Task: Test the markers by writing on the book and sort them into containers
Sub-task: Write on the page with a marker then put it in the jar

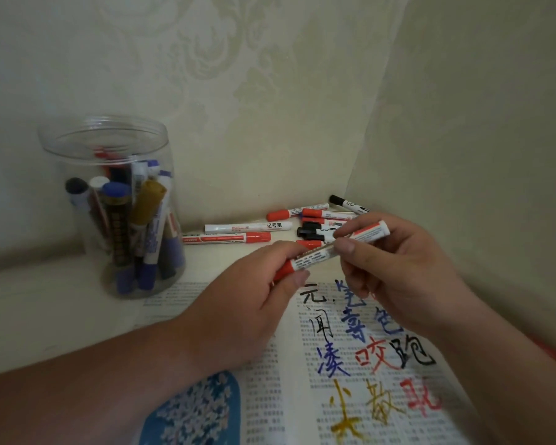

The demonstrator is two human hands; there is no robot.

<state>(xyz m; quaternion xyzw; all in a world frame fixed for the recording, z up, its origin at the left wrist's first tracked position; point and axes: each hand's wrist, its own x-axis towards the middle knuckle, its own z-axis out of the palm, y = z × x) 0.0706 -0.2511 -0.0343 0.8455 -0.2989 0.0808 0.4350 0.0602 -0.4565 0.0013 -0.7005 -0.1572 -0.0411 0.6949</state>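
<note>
While both hands grip it, the red marker slants.

the jar stands at your far left on the table, close to the wall behind it, with a bunch of markers standing inside it. right of the jar, toward the back corner, the loose markers lie scattered on the table, behind the open book, which lies before you and to the right. above the book's far edge you hold one marker between both hands, left hand at its near left end, right hand at its far right end, in front of the loose markers.
</note>
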